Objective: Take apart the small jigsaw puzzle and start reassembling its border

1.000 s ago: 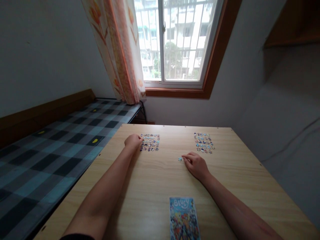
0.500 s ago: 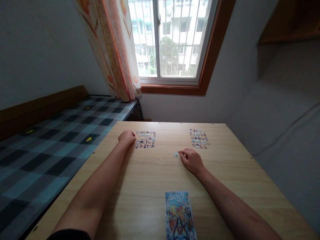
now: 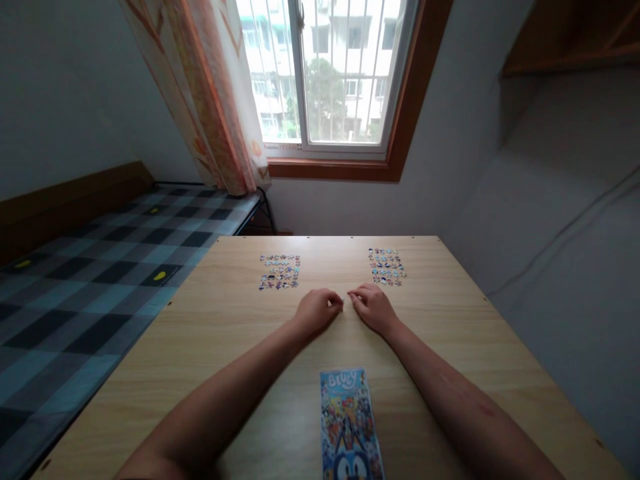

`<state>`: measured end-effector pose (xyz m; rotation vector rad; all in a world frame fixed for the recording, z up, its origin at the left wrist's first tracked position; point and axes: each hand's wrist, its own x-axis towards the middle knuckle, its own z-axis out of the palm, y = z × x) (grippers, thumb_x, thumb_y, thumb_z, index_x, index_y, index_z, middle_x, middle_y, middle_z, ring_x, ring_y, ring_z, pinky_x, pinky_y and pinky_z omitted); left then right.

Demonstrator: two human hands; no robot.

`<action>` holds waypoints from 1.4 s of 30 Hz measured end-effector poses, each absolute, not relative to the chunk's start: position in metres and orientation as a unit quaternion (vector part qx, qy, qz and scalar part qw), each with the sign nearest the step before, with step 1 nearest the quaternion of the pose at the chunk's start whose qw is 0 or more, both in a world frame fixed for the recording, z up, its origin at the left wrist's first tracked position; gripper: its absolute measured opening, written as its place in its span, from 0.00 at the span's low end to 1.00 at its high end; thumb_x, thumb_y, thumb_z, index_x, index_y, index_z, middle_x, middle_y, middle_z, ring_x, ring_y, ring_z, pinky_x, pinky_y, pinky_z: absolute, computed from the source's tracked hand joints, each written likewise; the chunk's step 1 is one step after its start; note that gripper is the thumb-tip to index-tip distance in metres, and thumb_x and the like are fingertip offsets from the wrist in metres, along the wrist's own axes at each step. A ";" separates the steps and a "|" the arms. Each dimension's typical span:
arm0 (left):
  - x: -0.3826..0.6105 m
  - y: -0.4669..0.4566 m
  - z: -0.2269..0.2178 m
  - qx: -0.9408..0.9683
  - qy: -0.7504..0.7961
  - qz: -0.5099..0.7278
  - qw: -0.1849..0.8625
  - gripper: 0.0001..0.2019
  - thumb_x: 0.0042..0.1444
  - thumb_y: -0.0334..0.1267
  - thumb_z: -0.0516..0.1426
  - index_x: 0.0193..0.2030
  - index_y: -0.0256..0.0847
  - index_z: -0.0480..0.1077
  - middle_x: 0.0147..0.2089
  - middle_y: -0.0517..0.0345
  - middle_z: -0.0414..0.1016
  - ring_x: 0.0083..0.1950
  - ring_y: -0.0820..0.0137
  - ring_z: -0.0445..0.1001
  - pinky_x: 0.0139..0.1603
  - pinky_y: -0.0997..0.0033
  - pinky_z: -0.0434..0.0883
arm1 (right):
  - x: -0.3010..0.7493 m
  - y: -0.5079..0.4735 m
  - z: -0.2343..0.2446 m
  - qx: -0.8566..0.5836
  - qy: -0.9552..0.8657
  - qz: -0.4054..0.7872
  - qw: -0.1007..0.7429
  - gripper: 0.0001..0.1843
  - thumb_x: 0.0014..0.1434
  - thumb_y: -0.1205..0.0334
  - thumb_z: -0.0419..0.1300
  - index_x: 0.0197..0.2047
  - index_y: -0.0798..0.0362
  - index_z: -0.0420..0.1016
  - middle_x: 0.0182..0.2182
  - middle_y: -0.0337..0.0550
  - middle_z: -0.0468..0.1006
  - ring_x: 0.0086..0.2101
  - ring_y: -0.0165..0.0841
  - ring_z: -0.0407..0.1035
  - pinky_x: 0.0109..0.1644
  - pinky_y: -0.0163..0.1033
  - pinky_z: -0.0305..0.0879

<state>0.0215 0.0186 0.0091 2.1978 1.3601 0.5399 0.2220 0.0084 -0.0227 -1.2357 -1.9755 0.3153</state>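
Bringing two bare hands together, fingertip to fingertip, over the middle of a pale wood-grain table [image 3: 225, 373].

Risking, by the look of it, a forearm dragging over the tall colourful cartoon picture card [image 3: 350, 427] lying between the arms at the near edge. Risking also a careless reach scattering the two neat rectangular patches of small multicoloured jigsaw pieces, left patch [image 3: 279, 272] and right patch [image 3: 387, 267]. Lying flat towards the far edge, well apart from each other, just beyond the knuckles; looking speckled blue, red and white, loose rather than joined. Curling the left hand [image 3: 317, 312] and right hand [image 3: 373, 308], thumb and forefinger pressed together, leaving anything pinched there too small to make out.
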 end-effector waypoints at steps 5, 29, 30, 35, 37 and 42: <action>0.025 0.019 0.005 0.812 0.501 0.215 0.207 0.07 0.56 0.36 0.61 0.38 0.45 0.83 0.37 0.57 0.82 0.37 0.67 0.76 0.40 0.71 0.68 | 0.221 0.007 -0.020 -0.478 -0.800 0.091 0.352 0.08 0.64 0.64 0.61 0.40 0.50 0.84 0.36 0.45 0.80 0.41 0.37 0.70 0.50 0.42 0.64; 0.016 0.014 -0.004 0.852 0.473 0.203 0.092 0.10 0.62 0.44 0.59 0.40 0.50 0.83 0.43 0.55 0.80 0.45 0.65 0.73 0.46 0.67 0.70 | 0.220 0.004 -0.016 -0.481 -0.821 0.077 0.297 0.09 0.65 0.62 0.60 0.40 0.48 0.84 0.37 0.44 0.79 0.42 0.37 0.69 0.51 0.43 0.64; 0.016 0.014 -0.004 0.853 0.473 0.201 0.091 0.10 0.62 0.44 0.59 0.40 0.50 0.83 0.43 0.55 0.80 0.45 0.65 0.73 0.46 0.67 0.70 | 0.220 0.004 -0.016 -0.480 -0.822 0.076 0.296 0.10 0.65 0.61 0.60 0.40 0.48 0.84 0.37 0.44 0.79 0.42 0.37 0.69 0.51 0.43 0.64; 0.018 0.010 -0.001 0.863 0.464 0.182 0.076 0.12 0.64 0.45 0.57 0.42 0.49 0.83 0.44 0.53 0.79 0.46 0.63 0.72 0.46 0.66 0.70 | 0.220 0.003 -0.017 -0.483 -0.824 0.067 0.290 0.08 0.65 0.59 0.62 0.41 0.47 0.84 0.38 0.45 0.80 0.42 0.37 0.69 0.50 0.43 0.64; 0.018 0.009 0.001 0.869 0.461 0.168 0.063 0.12 0.65 0.45 0.56 0.43 0.49 0.82 0.44 0.52 0.79 0.46 0.63 0.72 0.45 0.66 0.69 | 0.220 0.003 -0.017 -0.487 -0.823 0.061 0.285 0.08 0.64 0.57 0.63 0.41 0.47 0.84 0.38 0.45 0.80 0.42 0.38 0.69 0.49 0.43 0.65; 0.017 0.008 -0.002 0.870 0.459 0.168 0.061 0.12 0.65 0.44 0.56 0.46 0.51 0.82 0.45 0.53 0.79 0.46 0.63 0.72 0.46 0.66 0.70 | 0.221 0.005 -0.020 -0.488 -0.814 0.080 0.305 0.07 0.63 0.58 0.64 0.42 0.48 0.83 0.39 0.45 0.80 0.43 0.38 0.70 0.50 0.43 0.65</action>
